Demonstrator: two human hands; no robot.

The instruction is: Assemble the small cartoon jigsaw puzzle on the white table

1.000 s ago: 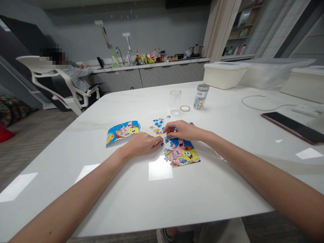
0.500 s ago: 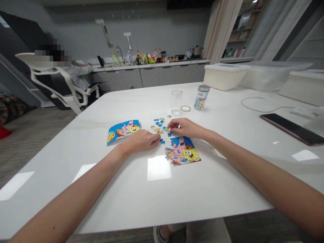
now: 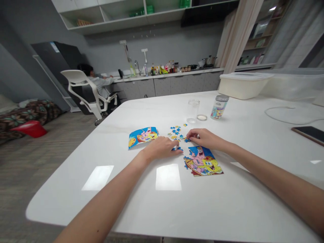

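My left hand (image 3: 163, 147) rests on the table with its fingers bent, thumb and forefinger around a blue puzzle piece (image 3: 180, 149). My right hand (image 3: 204, 138) pinches at another blue puzzle piece (image 3: 186, 140) by the pile, its fingertips partly hiding it. Between and beyond the hands lie several loose blue and yellow puzzle pieces (image 3: 175, 130). The partly joined puzzle (image 3: 204, 162), with a pink and a yellow cartoon figure, lies just below my right hand, its left edge uneven. A curved picture sheet (image 3: 143, 136) with the same figures is left of my left hand.
Behind the pieces stand a clear jar (image 3: 193, 110), its round lid (image 3: 201, 117) and a printed jar (image 3: 219, 107) with a grey lid. Storage boxes (image 3: 244, 87), a cable (image 3: 275, 108) and a phone (image 3: 310, 134) are at the right. A person sits in a white chair (image 3: 82, 87) far left.
The view has swung left and up, so the table things appear lower and further right. My left thumb and forefinger have moved around a blue piece. My right hand stays at the pile.
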